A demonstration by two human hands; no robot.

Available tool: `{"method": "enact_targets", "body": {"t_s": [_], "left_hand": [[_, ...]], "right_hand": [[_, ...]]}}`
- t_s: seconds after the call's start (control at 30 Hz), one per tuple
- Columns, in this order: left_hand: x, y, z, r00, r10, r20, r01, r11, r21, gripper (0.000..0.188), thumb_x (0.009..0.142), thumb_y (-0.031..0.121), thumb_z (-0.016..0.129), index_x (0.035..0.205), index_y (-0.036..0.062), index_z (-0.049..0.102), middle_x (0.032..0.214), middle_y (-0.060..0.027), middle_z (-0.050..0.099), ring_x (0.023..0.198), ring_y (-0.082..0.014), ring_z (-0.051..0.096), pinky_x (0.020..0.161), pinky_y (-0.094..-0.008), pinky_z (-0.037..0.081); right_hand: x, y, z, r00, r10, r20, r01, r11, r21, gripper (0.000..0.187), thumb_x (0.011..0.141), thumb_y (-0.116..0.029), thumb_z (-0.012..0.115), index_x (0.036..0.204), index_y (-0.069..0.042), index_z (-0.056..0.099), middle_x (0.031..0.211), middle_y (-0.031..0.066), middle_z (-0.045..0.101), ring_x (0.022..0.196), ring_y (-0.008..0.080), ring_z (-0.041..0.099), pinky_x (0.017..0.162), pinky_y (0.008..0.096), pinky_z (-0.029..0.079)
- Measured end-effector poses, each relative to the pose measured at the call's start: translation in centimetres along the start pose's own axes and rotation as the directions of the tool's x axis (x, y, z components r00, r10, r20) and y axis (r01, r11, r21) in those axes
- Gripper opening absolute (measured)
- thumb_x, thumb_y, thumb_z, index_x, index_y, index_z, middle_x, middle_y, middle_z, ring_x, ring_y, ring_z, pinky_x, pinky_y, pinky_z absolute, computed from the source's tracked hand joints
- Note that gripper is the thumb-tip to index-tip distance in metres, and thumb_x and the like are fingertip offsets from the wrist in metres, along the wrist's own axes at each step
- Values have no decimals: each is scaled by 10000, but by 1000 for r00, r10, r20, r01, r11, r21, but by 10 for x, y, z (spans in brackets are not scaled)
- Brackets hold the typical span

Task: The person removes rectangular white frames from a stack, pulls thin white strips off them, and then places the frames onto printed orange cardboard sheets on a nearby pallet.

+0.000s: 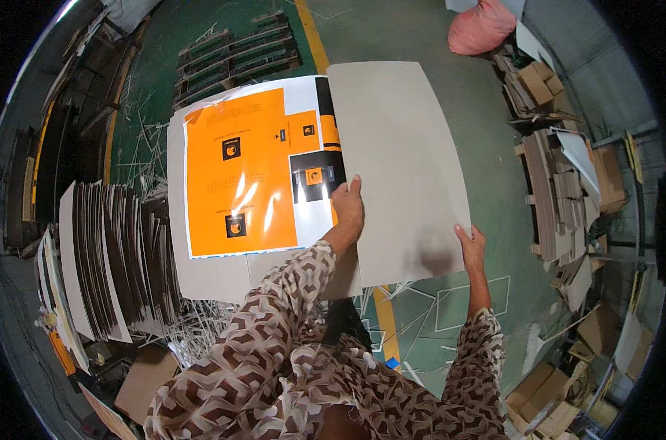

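I hold a large plain grey cardboard sheet up in front of me. My left hand grips its left edge about halfway up. My right hand holds its lower right corner. Just left of the grey sheet, partly tucked under it, lies a glossy printed sheet with a big orange panel and small black squares, resting on a pile of similar white-edged sheets.
A stack of fanned-out sheets stands at the left. A wooden pallet lies on the green floor beyond. A pink sack sits far right, with piles of brown cardboard along the right side. Thin paper offcuts litter the floor.
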State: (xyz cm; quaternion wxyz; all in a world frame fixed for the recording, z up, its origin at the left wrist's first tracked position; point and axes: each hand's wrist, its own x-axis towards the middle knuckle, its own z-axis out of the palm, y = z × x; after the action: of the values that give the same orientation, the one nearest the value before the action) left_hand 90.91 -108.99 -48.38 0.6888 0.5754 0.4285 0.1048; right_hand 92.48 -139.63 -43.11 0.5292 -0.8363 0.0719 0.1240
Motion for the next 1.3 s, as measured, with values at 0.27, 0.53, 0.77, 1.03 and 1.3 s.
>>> {"method": "enact_targets", "body": {"t_s": [0.27,0.53,0.77,1.03,1.3], "left_hand": [[25,-32,10,996,4,94,-25,976,218,425,867,309,564,660,-36,426,602,-121,410,596,-205,361,566,-384,359],[21,-27,15,951,-173,256,53,908,416,454,881,330,526,975,-114,523,936,-273,570,901,-346,558,781,-393,435],[27,5,1,894,-103,437,-277,640,717,470,913,347,435,1008,-104,530,966,-288,579,949,-406,568,784,-426,466],[40,-13,-5,724,-147,674,-653,171,738,471,922,348,362,980,-56,596,1025,-274,594,949,-376,599,833,-417,478],[60,-42,-9,822,-158,547,-471,352,809,498,901,399,406,1008,-49,593,1048,-283,584,1000,-412,562,875,-446,443]], "right_hand": [[35,40,1,997,51,55,-42,987,-158,390,809,-295,664,1003,40,615,877,74,634,765,118,550,709,270,448],[51,72,-14,997,-75,-30,65,965,-253,390,796,-341,665,877,34,596,765,80,597,686,157,500,664,301,429],[35,60,-2,991,-130,-34,110,930,-352,416,800,-350,654,818,52,550,667,104,521,628,177,435,606,331,392],[37,50,-14,985,118,123,-20,798,-603,438,745,-396,687,766,13,531,646,101,487,602,187,412,576,326,386],[41,59,-17,968,145,203,8,798,-603,399,746,-365,677,828,6,555,753,145,546,692,243,500,652,356,419]]}}
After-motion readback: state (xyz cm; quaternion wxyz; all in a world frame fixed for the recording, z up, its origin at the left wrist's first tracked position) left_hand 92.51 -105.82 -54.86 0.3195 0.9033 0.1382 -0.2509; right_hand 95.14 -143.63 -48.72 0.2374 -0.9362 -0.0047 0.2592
